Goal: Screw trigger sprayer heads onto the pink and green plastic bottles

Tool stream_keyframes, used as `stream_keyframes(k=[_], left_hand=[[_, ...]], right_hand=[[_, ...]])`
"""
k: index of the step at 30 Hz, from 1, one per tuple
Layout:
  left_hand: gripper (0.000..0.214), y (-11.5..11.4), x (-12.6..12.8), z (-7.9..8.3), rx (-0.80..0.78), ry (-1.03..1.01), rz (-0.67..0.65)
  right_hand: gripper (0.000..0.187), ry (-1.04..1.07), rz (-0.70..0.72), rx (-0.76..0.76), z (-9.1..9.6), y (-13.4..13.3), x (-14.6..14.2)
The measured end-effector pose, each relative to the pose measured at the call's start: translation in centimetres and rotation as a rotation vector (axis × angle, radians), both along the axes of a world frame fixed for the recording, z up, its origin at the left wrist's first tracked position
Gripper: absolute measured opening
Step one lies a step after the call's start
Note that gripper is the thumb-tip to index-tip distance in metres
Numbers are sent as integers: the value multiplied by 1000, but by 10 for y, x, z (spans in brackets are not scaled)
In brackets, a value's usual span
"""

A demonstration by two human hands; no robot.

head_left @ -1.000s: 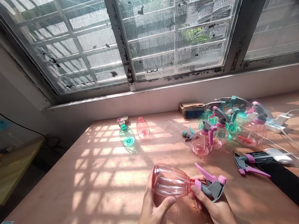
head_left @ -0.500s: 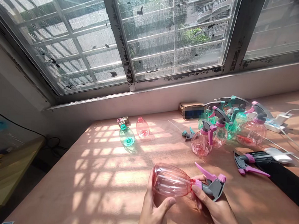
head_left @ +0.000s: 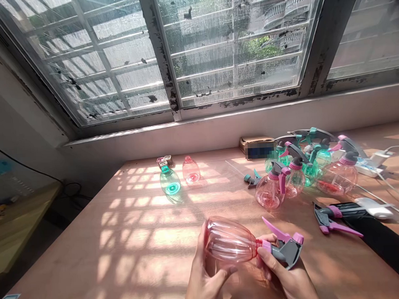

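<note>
A pink bottle (head_left: pixel 231 241) with a grey-and-pink spray top (head_left: pixel 291 253) at its neck is held on its side over the near part of the surface (head_left: pixel 141 258); whether it touches the surface I cannot tell. With twelve o'clock toward the window (head_left: pixel 208 56), its long axis runs from the wide base, between nine and ten, to the neck, between three and four. The spray top carries that line onward, its pink lever (head_left: pixel 274 229) slanting toward ten. The left hand (head_left: pixel 205 275) has a wide grip, cupped round the base; the right hand (head_left: pixel 287 273) has a narrow grip on the spray top's collar, its fingers hiding part of the neck. From the held bottle, an open-necked pink bottle (head_left: pixel 191 171) stands at eleven o'clock and an open-necked green bottle (head_left: pixel 170 181) at ten, both well apart from it. At one o'clock lies a green-and-grey pump (head_left: pixel 253 179), with a cardboard box (head_left: pixel 259 147) behind it near the wall. Between one and two, pink spray bottles (head_left: pixel 269 197) partly block the view of green spray bottles (head_left: pixel 309 169). Near three, another pump (head_left: pixel 325 216) lies by a black pouch (head_left: pixel 382 247).
</note>
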State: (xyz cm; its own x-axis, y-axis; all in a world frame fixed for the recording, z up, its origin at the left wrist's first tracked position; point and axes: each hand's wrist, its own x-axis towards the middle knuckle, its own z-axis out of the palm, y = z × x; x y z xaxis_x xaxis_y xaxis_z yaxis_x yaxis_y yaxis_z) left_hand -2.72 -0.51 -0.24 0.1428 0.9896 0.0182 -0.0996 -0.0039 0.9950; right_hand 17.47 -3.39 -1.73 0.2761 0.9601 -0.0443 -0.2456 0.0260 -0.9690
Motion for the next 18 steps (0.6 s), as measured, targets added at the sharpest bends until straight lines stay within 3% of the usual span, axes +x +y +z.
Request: stream_keyframes(k=[6,13,18], left_hand=[[98,-1,-5,-5,-16,37,33],[102,1,0,1,-34,-19,-8],[103,-2,-4,-3,-22,92,-9]], right_hand=[[46,3,9,-10,1,0,0],[44,24,-6,13,2,0,-1],[45,29,-19,4,0,0,-2]])
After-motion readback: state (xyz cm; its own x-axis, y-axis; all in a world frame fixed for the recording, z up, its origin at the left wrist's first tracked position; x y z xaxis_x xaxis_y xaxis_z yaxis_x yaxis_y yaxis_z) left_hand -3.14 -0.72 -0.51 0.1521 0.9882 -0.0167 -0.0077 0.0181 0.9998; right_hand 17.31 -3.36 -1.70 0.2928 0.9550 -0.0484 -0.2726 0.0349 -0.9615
